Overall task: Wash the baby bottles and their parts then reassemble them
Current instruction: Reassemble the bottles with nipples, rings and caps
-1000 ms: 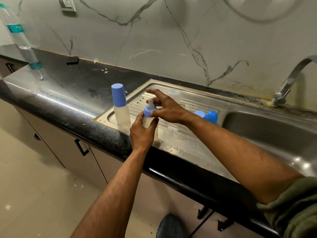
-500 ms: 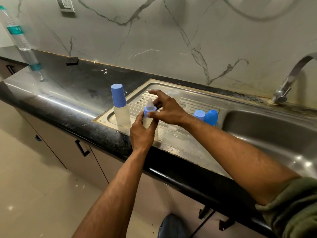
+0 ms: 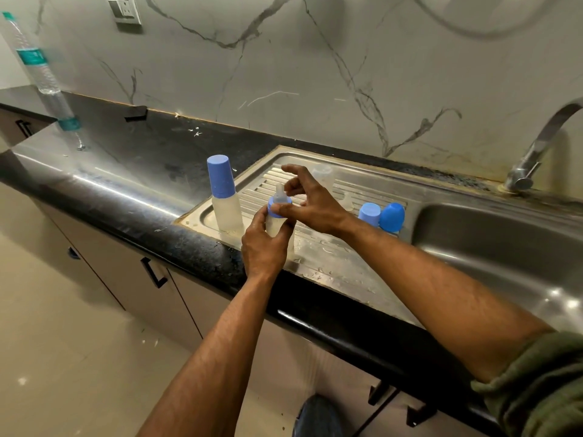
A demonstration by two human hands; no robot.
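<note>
My left hand grips a small clear baby bottle above the steel draining board. The bottle carries a blue collar with a clear teat. My right hand pinches that collar with thumb and fingers, the index finger raised. An assembled bottle with a tall blue cap stands at the board's left corner. A clear bottle body stands behind my right hand. Two blue caps sit beside the basin.
The sink basin lies at the right, with a curved tap behind it. A plastic water bottle stands at the far left on the black counter. Cabinet doors and tiled floor are below.
My right hand has turned on the collar, its fingers shifting round the teat. The left hand keeps the bottle in the same place.
</note>
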